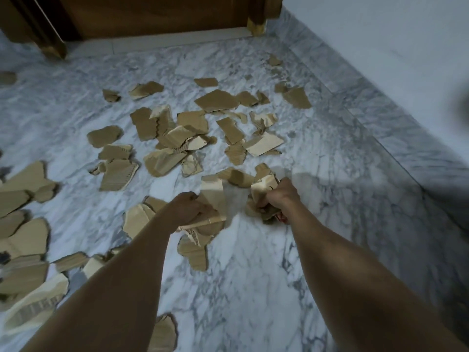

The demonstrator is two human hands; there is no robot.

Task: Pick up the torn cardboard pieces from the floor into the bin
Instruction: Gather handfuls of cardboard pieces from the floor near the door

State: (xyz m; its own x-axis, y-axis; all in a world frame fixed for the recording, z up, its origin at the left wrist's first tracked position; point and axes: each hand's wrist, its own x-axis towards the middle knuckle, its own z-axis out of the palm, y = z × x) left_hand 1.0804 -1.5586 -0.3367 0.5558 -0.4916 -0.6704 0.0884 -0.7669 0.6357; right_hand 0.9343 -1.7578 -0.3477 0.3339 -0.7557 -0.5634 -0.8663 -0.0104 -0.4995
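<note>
Two hands, left hand (189, 208) and right hand (278, 196), each clutch torn cardboard pieces (215, 199) mid-frame; overfilled fists could drop scraps onto the marble floor (253, 275).

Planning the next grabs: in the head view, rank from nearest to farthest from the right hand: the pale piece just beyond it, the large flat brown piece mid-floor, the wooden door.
1. Pale piece, just beyond the right hand.
2. Large flat brown piece, farther, left.
3. Wooden door, at the far wall.
</note>
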